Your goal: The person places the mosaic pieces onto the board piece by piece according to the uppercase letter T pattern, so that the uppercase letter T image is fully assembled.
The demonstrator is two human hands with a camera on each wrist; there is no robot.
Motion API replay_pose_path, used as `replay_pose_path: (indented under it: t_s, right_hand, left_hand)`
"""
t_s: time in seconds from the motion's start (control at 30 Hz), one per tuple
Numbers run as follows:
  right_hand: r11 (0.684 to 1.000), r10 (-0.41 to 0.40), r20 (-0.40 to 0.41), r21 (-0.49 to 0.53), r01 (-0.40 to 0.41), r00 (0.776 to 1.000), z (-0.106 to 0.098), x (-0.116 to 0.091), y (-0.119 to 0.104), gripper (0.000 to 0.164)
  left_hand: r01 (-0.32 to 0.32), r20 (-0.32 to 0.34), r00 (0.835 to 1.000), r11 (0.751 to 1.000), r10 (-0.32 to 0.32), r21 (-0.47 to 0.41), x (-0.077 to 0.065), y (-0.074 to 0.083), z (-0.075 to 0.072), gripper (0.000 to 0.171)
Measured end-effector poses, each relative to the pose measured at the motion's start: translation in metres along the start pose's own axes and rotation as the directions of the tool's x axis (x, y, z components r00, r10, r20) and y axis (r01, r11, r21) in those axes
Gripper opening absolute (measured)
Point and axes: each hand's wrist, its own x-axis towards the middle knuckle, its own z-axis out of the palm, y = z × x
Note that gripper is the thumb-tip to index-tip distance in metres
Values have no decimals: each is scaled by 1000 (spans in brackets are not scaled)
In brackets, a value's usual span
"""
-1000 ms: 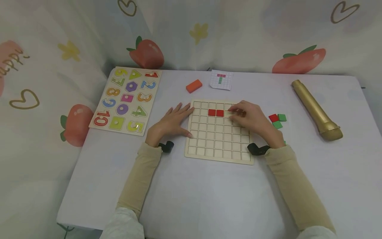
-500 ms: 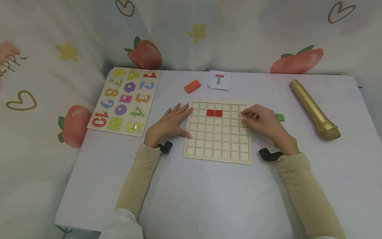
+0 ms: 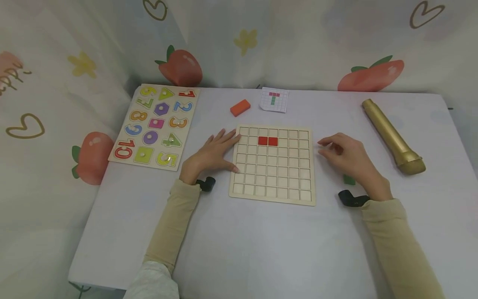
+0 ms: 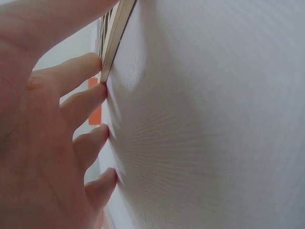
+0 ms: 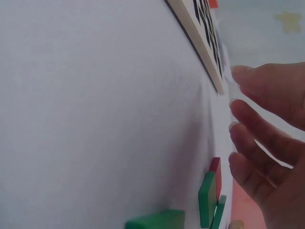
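Note:
A pale wooden grid board (image 3: 271,171) lies on the table with two red square tiles (image 3: 268,141) side by side in its second row. My left hand (image 3: 212,154) is spread flat at the board's left edge, thumb and fingertips touching it or the cloth. Right of the board hovers my right hand (image 3: 349,157), thumb and fingers loosely bent and apart, with nothing between them. Below it in the right wrist view are a red tile (image 5: 217,174) and green tiles (image 5: 207,199); from the head view the hand hides most of these, and one green tile (image 3: 349,180) shows under the wrist.
A number-and-shape puzzle board (image 3: 153,126) lies at the left. Behind the grid board are an orange block (image 3: 240,108) and a paper card (image 3: 274,100) with a red and green T pattern. A gold microphone-shaped object (image 3: 393,137) lies at the right.
My right hand has moved right, from over the grid board beside the red tiles to above the loose tiles. The left hand has stayed at the board's edge.

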Motion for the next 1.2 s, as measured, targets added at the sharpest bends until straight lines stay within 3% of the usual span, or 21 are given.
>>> replay_pose_path:
  t_s: [0.3, 0.5, 1.0, 1.2]
  right_hand:
    - [996, 91, -12, -3, -91, 996, -13, -6, 22, 26]
    - [989, 146, 40, -40, -144, 989, -20, -8, 35, 30]
    - [996, 62, 61, -72, -58, 996, -26, -4, 46, 29]
    - [990, 132, 132, -75, -123, 982, -28, 0, 45, 29]
  left_hand:
    - [-14, 3, 1000, 1000, 14, -12, -1, -1, 0, 111]
    - [-17, 7, 1000, 1000, 17, -19, -1, -1, 0, 111]
    - [-18, 12, 1000, 1000, 18, -17, 0, -2, -2, 111]
    - [-18, 15, 1000, 1000, 18, -18, -1, -1, -3, 110]
